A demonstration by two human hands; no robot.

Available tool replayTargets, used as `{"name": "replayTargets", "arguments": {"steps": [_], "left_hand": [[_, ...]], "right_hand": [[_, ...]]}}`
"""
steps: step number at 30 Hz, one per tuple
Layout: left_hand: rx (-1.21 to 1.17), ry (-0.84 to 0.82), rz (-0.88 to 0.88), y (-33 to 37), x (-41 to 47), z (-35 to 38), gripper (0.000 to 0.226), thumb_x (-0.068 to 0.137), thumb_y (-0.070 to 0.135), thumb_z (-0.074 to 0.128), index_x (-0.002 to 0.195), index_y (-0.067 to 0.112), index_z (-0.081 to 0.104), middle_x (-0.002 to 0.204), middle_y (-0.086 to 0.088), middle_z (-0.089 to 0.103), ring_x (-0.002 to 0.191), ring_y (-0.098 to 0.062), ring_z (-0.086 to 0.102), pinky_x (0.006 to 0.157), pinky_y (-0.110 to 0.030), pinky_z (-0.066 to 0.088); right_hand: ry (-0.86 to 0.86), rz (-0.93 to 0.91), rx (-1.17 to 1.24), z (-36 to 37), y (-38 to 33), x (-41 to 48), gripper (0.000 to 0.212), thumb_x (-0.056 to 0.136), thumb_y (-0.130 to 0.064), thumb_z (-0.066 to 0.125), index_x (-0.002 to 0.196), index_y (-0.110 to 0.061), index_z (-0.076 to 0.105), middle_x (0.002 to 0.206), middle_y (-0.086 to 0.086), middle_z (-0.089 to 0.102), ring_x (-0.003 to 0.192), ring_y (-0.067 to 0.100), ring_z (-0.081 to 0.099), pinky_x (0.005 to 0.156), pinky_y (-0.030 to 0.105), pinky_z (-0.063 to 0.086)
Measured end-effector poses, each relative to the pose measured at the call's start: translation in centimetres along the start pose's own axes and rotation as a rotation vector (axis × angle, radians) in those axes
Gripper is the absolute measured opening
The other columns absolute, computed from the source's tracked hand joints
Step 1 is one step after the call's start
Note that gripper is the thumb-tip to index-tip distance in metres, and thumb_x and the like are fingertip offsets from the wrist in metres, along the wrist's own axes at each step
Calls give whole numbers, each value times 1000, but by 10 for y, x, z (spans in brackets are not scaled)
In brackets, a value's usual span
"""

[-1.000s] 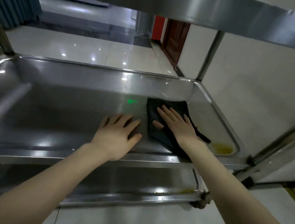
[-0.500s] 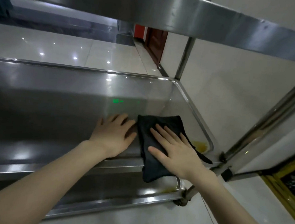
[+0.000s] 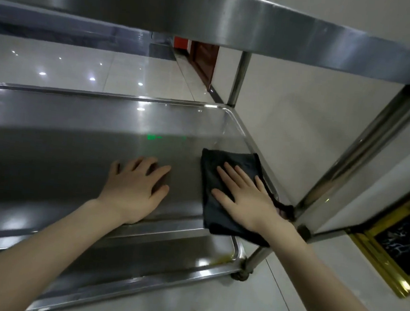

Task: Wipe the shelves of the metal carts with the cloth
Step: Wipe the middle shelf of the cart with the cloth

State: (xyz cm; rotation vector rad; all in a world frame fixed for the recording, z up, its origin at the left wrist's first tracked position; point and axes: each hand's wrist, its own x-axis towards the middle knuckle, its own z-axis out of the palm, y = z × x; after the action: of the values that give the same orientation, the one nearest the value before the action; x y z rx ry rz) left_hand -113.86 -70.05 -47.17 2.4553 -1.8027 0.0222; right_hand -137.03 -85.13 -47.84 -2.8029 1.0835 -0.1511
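Observation:
A steel cart fills the view, and its middle shelf (image 3: 63, 143) lies in front of me. A dark cloth (image 3: 225, 164) is spread over the shelf's near right corner, with its lower end hanging over the front rim. My right hand (image 3: 247, 198) presses flat on the cloth, fingers straight and spread. My left hand (image 3: 136, 189) rests flat on the bare metal to the left of the cloth, apart from it and holding nothing.
The top shelf (image 3: 235, 21) overhangs close above. The bottom shelf (image 3: 155, 257) shows a yellowish smear (image 3: 222, 258) in its right corner. A cart post (image 3: 362, 154) and a caster (image 3: 240, 272) stand at the right. A pale wall and a gold-framed panel (image 3: 396, 246) lie beyond, tiled floor around.
My right hand has slid the cloth rightward into the shelf's near right corner, over the yellow stain seen before. The left hand stays flat on the shelf, so the gap between them widened.

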Motion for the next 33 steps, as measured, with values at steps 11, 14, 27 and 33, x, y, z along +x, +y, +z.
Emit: {"name": "replayTargets", "arguments": {"steps": [11,14,27,33], "left_hand": [[-5,7,12,-1,-1,8,52,93,59,22,144,47,24,150,10,23,138,-20,22,110,-49,22],[-19,15,5,-1,-2,6,54,92,61,17,144,49,23,150,11,23,140,-19,20,111,-49,21],[-2,8,25,-1,-10,10,77,76,68,-6,148,51,14,153,15,15,141,-16,13,115,-49,14],[-7,21,-2,-2,-3,5,75,74,67,-5,145,53,17,152,16,17,141,-15,16,114,-49,16]], "right_hand": [[15,290,-64,-22,35,82,64,98,-64,19,155,-36,13,164,-14,3,150,9,-1,120,50,7],[10,362,-16,-19,31,61,66,97,-66,16,156,-35,9,164,-13,-3,150,11,-5,118,55,9],[161,580,107,-25,63,114,64,97,-61,28,141,-16,41,136,18,55,120,39,53,96,45,41],[61,404,-18,-17,44,102,63,98,-62,17,155,-35,11,164,0,7,146,34,19,114,50,21]]}}
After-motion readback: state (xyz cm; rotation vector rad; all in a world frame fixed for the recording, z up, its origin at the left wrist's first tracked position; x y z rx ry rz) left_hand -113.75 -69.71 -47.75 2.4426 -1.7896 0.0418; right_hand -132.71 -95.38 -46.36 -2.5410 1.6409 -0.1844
